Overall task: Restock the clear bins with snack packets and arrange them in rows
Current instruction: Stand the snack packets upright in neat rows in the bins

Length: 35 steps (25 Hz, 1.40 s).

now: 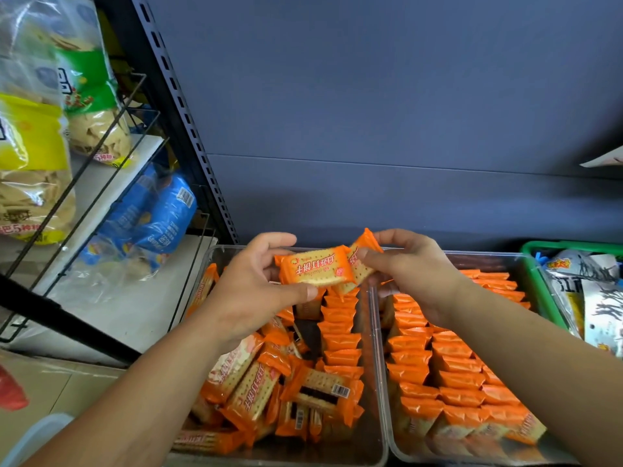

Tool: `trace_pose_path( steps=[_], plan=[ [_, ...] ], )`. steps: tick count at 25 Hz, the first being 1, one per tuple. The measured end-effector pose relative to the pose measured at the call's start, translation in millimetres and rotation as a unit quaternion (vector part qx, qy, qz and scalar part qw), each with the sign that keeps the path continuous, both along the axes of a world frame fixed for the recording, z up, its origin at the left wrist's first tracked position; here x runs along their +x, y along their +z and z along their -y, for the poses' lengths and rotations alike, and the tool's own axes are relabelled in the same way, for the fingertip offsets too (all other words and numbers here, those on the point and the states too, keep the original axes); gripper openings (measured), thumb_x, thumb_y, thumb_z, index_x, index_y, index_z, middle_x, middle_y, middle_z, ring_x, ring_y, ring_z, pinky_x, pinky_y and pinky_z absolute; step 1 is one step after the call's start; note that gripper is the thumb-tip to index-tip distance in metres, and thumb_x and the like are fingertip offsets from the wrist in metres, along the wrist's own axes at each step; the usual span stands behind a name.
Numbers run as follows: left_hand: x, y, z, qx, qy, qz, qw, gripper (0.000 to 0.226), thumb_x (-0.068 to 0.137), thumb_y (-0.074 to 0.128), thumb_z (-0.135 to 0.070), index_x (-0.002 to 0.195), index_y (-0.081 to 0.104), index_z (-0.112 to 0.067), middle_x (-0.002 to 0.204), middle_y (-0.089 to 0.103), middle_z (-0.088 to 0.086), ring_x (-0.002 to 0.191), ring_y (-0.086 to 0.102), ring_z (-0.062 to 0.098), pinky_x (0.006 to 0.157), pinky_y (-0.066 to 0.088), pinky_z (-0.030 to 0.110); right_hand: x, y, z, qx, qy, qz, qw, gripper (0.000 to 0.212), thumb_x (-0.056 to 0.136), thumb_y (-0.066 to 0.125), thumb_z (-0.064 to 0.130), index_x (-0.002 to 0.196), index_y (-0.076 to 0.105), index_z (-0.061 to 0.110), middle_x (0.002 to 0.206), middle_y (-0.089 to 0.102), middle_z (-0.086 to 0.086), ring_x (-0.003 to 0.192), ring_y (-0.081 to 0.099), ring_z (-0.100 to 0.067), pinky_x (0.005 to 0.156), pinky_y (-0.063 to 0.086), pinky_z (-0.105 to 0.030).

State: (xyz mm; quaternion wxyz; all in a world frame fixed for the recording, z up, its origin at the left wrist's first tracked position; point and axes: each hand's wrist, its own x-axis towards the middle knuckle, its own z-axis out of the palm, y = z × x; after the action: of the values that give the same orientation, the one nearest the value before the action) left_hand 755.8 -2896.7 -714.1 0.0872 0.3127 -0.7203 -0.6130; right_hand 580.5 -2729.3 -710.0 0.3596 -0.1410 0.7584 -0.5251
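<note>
Nearest us, we're looking at a loose pile [256, 389] in the left bin [379, 416] beside its one standing row [340, 332]; the right bin [488, 257] is packed in rows. Above the left bin's far end we're pinching one packet [315, 267] in the left hand [249, 291] and a second packet [364, 251] in the right hand [414, 274], edges overlapping. We're aiming to square them face-to-face, then stand both upright at the row's far end.

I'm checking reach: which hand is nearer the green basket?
Right. The right hand, pinching a packet, is left of the green basket; the left hand, gripping another packet, is farther left, above the left bin.
</note>
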Motion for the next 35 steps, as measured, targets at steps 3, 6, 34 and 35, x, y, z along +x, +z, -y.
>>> trace_pose_path(
  steps=[3,6,34,35],
  plan=[
    [-2.9,-4.0,2.3,0.06,0.053,-0.025,0.996,0.053,0.073,0.091,0.0,0.115,0.068,-0.023,0.106,0.079,0.0,0.103,0.075,0.021,0.092,0.061,0.045,-1.0,-2.8,-0.5,0.008,0.004,0.0,1.0,0.016,0.1,0.069,0.025,0.113,0.074,0.019,0.1,0.079,-0.013,0.077,0.072,-0.022,0.066,0.06,-0.031],
    [-7.7,-10.5,-5.5,0.087,0.084,-0.014,0.993,0.043,0.071,0.092,-0.002,0.105,0.068,-0.014,0.1,0.079,0.006,0.1,0.076,0.029,0.09,0.061,0.048,5.8,-1.3,4.5,-0.01,0.032,0.039,0.999,0.018,0.103,0.064,0.028,0.115,0.074,0.019,0.105,0.078,-0.011,0.082,0.074,-0.022,0.076,0.064,-0.038],
    [-23.6,-81.1,33.2,-0.472,-0.181,0.369,0.78,0.111,0.062,0.069,-0.089,0.153,0.039,-0.032,0.155,0.04,0.003,0.146,0.033,0.032,0.121,0.028,0.053,27.4,-6.7,19.7,0.068,0.102,-0.088,0.989,0.024,0.105,0.054,0.032,0.126,0.049,0.041,0.101,0.071,-0.003,0.1,0.071,-0.036,0.071,0.063,-0.045],
    [-25.5,-82.4,31.6,-0.483,-0.172,0.374,0.773,0.108,0.064,0.072,-0.085,0.152,0.04,-0.031,0.152,0.041,0.004,0.145,0.034,0.032,0.12,0.031,0.053,26.7,-7.0,20.1,0.066,0.092,-0.087,0.99,0.024,0.104,0.057,0.031,0.124,0.05,0.042,0.101,0.072,-0.004,0.1,0.071,-0.036,0.071,0.063,-0.044]
  ],
)
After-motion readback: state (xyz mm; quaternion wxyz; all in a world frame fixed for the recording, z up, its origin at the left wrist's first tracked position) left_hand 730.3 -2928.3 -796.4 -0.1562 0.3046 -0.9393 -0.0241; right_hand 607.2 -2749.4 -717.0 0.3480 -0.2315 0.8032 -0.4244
